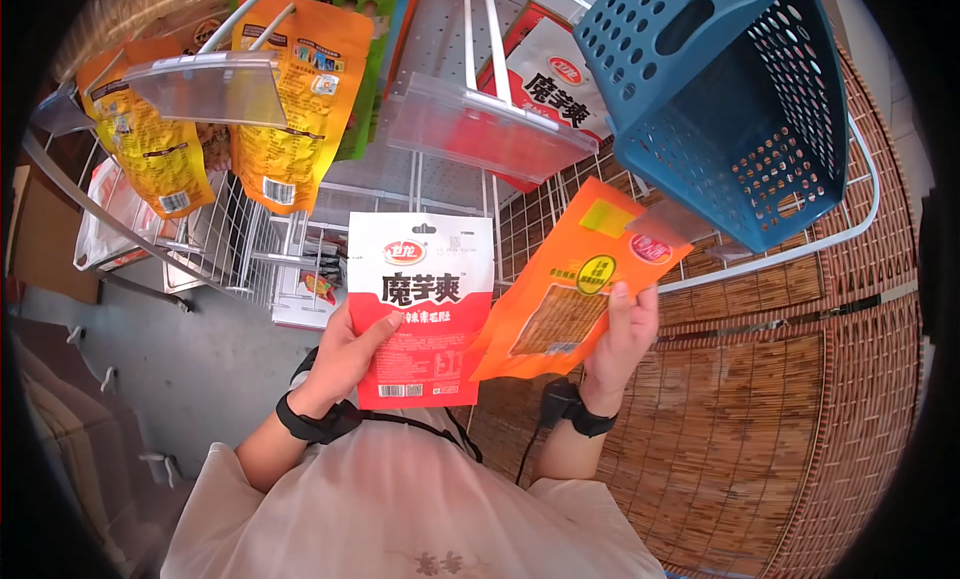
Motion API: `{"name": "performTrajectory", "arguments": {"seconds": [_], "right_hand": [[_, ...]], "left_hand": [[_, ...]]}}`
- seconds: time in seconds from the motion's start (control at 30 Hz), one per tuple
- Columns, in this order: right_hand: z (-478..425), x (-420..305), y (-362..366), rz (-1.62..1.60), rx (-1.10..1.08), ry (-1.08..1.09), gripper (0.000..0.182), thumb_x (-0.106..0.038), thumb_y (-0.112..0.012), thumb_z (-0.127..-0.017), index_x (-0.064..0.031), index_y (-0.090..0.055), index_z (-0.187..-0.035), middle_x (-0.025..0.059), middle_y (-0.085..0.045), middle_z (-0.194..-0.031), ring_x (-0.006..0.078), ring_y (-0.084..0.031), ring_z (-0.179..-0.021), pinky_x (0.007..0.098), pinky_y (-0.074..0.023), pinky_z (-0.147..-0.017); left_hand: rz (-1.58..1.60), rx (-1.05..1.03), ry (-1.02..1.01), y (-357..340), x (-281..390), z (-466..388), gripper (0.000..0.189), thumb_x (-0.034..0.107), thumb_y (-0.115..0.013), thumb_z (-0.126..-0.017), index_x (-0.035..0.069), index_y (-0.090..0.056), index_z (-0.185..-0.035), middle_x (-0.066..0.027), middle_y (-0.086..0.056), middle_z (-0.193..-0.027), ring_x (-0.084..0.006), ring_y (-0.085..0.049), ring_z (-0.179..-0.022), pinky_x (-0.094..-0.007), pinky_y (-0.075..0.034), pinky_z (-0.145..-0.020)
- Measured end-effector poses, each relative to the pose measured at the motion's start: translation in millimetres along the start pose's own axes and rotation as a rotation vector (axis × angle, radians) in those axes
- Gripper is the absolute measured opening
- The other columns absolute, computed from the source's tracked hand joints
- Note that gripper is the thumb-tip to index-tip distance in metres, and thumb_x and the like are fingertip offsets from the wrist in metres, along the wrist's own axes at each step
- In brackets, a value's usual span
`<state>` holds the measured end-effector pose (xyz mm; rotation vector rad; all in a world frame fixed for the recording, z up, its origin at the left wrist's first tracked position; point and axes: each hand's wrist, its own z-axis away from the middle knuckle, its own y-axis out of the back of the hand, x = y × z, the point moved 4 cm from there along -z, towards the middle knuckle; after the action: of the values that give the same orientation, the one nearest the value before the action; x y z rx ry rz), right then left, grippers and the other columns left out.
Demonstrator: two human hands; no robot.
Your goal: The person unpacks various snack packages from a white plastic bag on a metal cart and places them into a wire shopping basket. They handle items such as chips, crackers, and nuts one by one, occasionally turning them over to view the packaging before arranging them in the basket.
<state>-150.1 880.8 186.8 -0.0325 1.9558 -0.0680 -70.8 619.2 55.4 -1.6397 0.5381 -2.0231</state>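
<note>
My left hand (349, 354) grips a white-and-red snack packet (421, 354) by its left edge, thumb across the front. The packet is upright, with a hanging hole at its top and a barcode near the bottom. In my right hand (628, 331) is an orange snack packet (555, 301), tilted, with a window that shows brown food. Its lower left corner meets or overlaps the white-and-red packet's right side. Both packets are in front of my chest, below the display hooks.
Orange-yellow pouches (292, 121) hang at the upper left. Behind a clear label holder (495, 129) hangs another white-and-red packet (562, 76). A blue perforated basket (720, 114) sits at the upper right, by the wire rack (780, 256). Woven reed matting (712, 444) covers the right side.
</note>
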Motion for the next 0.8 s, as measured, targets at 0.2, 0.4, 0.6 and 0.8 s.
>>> {"name": "performTrajectory", "arguments": {"seconds": [0.2, 0.4, 0.6, 0.8], "right_hand": [[-17.5, -6.3, -4.3, 0.013, -0.036, 0.054, 0.031, -0.005, -0.05, -0.098, 0.0039, -0.045, -0.127, 0.0106, -0.057, -0.123, 0.0131, -0.055, -0.109, 0.0285, -0.0413, -0.096], [-27.0, -7.4, -7.4, 0.044, -0.018, 0.059, 0.028, -0.004, -0.051, -0.097, 0.0039, -0.047, -0.123, 0.0101, -0.058, -0.121, 0.0133, -0.055, -0.107, 0.0285, -0.0412, -0.096], [-33.7, -4.4, -5.7, 0.047, -0.004, 0.063, 0.027, -0.007, -0.052, -0.097, 0.0038, -0.048, -0.122, 0.01, -0.058, -0.119, 0.0133, -0.055, -0.106, 0.0281, -0.0425, -0.094], [-41.9, -0.8, -2.4, 0.085, -0.02, 0.053, 0.029, -0.009, -0.054, -0.097, 0.0031, -0.048, -0.122, 0.0104, -0.059, -0.118, 0.0146, -0.057, -0.106, 0.0292, -0.0446, -0.094]], "left_hand": [[0.025, -0.007, 0.0, 1.5, 0.5, 0.1, 0.033, 0.01, -0.059, -0.095, -0.003, -0.049, -0.124, -0.0116, -0.063, -0.116, -0.0141, -0.063, -0.101, -0.0294, -0.053, -0.087], [0.027, 0.0, 0.003, 4.2, 2.6, -1.7, 0.032, 0.009, -0.059, -0.095, -0.004, -0.049, -0.123, -0.0116, -0.063, -0.116, -0.0142, -0.063, -0.101, -0.0295, -0.053, -0.087], [0.014, 0.006, 0.006, 5.2, 4.9, -2.8, 0.031, 0.008, -0.059, -0.094, -0.004, -0.05, -0.122, -0.0118, -0.064, -0.115, -0.0142, -0.063, -0.1, -0.0291, -0.053, -0.086], [0.009, 0.009, 0.009, 7.2, 5.9, -3.6, 0.03, 0.008, -0.059, -0.094, -0.005, -0.052, -0.12, -0.0118, -0.065, -0.112, -0.014, -0.064, -0.098, -0.0288, -0.053, -0.085]]}}
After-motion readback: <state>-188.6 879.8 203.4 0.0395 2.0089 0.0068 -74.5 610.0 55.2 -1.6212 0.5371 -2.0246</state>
